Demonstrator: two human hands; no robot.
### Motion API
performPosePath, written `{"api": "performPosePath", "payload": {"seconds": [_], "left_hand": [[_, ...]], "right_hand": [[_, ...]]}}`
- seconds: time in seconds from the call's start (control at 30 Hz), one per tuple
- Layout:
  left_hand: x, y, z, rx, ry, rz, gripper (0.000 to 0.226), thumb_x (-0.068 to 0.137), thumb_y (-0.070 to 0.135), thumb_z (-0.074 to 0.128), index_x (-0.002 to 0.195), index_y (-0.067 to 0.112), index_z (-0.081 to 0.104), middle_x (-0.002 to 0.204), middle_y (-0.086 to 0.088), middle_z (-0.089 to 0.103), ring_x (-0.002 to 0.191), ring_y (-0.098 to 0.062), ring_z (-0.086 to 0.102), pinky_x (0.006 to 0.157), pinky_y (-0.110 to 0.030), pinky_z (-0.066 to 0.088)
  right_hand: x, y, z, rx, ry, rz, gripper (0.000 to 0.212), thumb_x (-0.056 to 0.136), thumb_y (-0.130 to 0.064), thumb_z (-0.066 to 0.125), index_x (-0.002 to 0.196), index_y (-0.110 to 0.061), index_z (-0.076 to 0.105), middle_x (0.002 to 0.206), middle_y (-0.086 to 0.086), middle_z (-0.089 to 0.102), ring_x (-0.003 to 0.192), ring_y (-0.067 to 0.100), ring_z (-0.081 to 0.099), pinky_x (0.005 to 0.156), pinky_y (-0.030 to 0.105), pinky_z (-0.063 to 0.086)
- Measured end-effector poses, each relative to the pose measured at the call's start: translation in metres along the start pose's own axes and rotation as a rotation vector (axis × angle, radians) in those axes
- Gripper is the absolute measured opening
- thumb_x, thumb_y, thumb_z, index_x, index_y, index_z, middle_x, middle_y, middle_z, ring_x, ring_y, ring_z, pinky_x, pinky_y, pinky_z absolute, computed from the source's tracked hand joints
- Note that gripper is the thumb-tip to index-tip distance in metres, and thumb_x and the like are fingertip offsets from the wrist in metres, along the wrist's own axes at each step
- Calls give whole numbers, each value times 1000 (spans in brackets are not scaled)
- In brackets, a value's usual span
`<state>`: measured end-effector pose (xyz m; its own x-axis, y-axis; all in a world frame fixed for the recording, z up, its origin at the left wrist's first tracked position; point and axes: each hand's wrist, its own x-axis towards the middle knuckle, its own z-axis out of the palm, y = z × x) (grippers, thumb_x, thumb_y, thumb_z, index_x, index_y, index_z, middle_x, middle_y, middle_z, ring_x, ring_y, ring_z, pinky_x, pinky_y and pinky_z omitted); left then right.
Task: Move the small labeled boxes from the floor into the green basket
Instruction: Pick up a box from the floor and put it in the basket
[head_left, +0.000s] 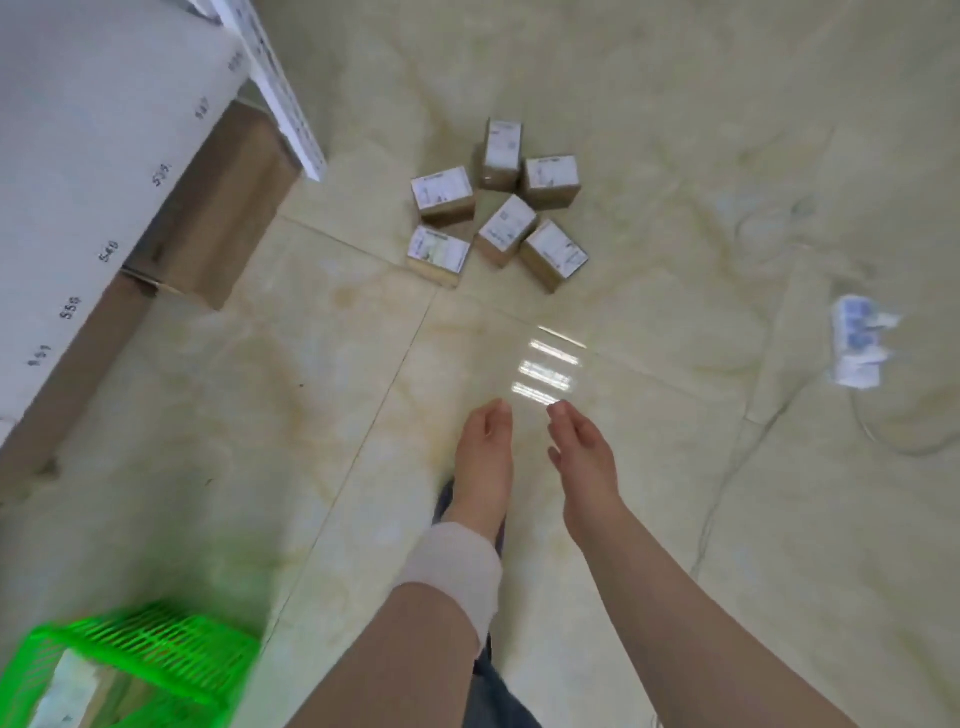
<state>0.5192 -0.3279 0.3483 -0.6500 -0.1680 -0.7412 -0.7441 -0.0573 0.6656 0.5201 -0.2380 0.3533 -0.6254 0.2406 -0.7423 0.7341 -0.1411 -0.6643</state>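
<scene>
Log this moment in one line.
left hand: open, empty | right hand: open, empty | boxes: six, on floor | green basket: lower left

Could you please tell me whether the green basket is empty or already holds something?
Not empty: the green basket shows pale and brown shapes inside, likely boxes, though blur hides exactly what.

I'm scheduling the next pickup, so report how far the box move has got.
Done: the green basket holds something pale, too blurred to call boxes. In hand: nothing; the left hand and right hand are open and empty, stretched toward the pile. Left: six small labeled boxes clustered on the floor, none touched.
</scene>
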Motion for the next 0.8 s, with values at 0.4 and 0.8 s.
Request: {"api": "performPosePath", "payload": {"seconds": [0.4, 0.8], "left_hand": [[101, 129, 219, 209, -75, -48, 37, 95, 33, 41, 127, 16, 49, 129, -3, 54, 119, -19, 52, 110, -38, 35], [218, 302, 338, -192, 51, -90, 11, 95, 29, 44, 93, 29, 55, 103, 5, 60, 108, -20, 56, 92, -31, 41]], "right_hand": [[165, -167, -153, 124, 124, 69, 48, 90, -34, 54, 134, -14, 47, 133, 0, 53, 117, 12, 51, 109, 32, 37], [322, -371, -179, -88, -57, 45, 41, 90, -31, 56, 129, -18, 52, 131, -1, 56, 123, 16, 51, 111, 37, 36]]}}
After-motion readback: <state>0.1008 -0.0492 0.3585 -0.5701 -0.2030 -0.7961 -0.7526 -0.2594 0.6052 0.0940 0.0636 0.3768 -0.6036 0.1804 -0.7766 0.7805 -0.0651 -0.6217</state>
